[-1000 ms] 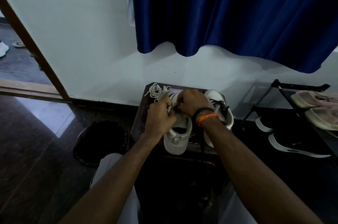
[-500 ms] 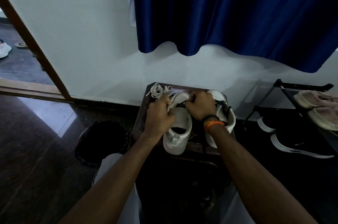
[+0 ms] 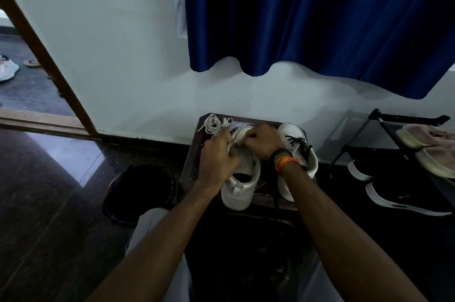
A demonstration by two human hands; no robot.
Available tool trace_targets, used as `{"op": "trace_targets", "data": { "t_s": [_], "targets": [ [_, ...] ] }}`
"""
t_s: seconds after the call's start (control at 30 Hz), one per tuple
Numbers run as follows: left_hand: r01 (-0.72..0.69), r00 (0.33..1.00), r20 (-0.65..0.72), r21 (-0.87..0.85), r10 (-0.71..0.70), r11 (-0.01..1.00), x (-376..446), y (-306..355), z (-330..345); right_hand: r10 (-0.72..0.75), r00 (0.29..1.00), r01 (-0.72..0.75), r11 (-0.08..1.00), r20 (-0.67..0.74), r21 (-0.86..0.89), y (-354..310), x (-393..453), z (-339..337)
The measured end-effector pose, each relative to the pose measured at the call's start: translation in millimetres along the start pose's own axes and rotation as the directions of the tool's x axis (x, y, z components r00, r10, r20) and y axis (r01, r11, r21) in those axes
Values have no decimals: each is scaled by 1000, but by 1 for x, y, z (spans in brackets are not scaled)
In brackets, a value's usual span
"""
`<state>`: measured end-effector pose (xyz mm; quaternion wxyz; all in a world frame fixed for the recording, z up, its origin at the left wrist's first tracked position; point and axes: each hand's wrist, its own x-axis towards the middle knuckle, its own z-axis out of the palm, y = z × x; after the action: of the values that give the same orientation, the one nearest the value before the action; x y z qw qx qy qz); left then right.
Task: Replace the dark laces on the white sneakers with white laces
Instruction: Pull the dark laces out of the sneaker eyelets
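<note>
Both hands are busy over the nearer of two white sneakers, which stand side by side on a small dark table (image 3: 194, 153). The left hand (image 3: 218, 160) has its fingers curled around the near side of the left sneaker (image 3: 242, 178), at the eyelet area, bracing it. The right hand (image 3: 262, 141), also curled, sits just beyond and touching the same shoe's upper; it seems to pinch something at the eyelets, though what lies between the fingertips is hidden by the knuckles, so I cannot tell whether it is a dark lace end or a white one. No dark lace shows on the visible part of this shoe, which suggests its unlacing is done or nearly so. Just right of the right hand's wrist, the right sneaker (image 3: 299, 153) keeps its dark laces (image 3: 299, 144) threaded. The white laces (image 3: 216, 124) lie in a loose heap just beyond the left hand's fingers. A dark strand (image 3: 275, 198) hangs over the table edge below the right wrist. Judged from this, the next move calls for a fine pinch on a lace tip and a steady shoe, then reaching past the left hand for a white lace.
</note>
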<state>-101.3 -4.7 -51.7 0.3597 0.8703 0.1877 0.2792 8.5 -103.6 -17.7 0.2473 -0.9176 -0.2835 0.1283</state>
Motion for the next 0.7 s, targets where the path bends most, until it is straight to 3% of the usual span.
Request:
{"op": "trace_targets", "data": {
  "t_s": [0.07,0.1,0.13,0.17,0.2,0.23,0.27,0.3,0.33,0.37,0.43,0.47,0.5,0.57,0.63,0.7],
  "targets": [
    [6,1000,-28,12,-6,1000,0,0,-1,98,995,-99,948,18,303,2,-3,2],
    [7,1000,-30,16,-7,1000,0,-1,-1,208,976,-206,789,64,578,5,-4,3],
    [6,1000,-25,19,-5,1000,0,-1,-1,308,940,-297,518,148,802,7,-4,3],
    [2,1000,-18,20,-2,1000,0,-1,-1,350,907,-325,227,234,918,10,-4,2],
    [-2,1000,-7,21,2,1000,0,0,-1,373,886,-308,31,275,951,14,-5,-1],
    [-6,1000,3,21,6,1000,0,0,-1,381,875,-283,-97,298,954,16,-5,-4],
    [-12,1000,14,21,12,1000,0,1,-1,393,868,-269,-140,303,953,18,-3,-6],
    [-20,1000,24,27,19,999,0,1,-1,393,871,-268,-127,296,955,17,-5,-9],
    [-29,999,36,35,28,999,0,1,-1,406,875,-279,-20,263,960,15,-8,-12],
    [-36,998,52,44,33,998,0,-1,-2,405,890,-304,182,211,935,14,-8,-14],
    [-37,996,82,54,32,998,1,-4,-4,375,926,-307,687,40,659,13,-6,-16],
    [-37,995,92,56,31,998,2,-6,-5,321,946,-262,849,-53,459,12,-5,-16],
    [-41,995,96,56,36,998,2,-6,-5,246,962,-205,936,-117,285,11,-4,-16],
    [-57,994,96,61,51,996,2,-6,-7,57,984,-48,997,-167,59,4,-6,-16],
    [-58,994,99,74,50,996,3,-4,-9,-119,984,115,993,-133,-40,-1,-7,-14],
    [-42,993,114,79,33,996,3,-3,-11,-180,982,171,973,-47,-158,-6,-6,-8]
  ]
}}
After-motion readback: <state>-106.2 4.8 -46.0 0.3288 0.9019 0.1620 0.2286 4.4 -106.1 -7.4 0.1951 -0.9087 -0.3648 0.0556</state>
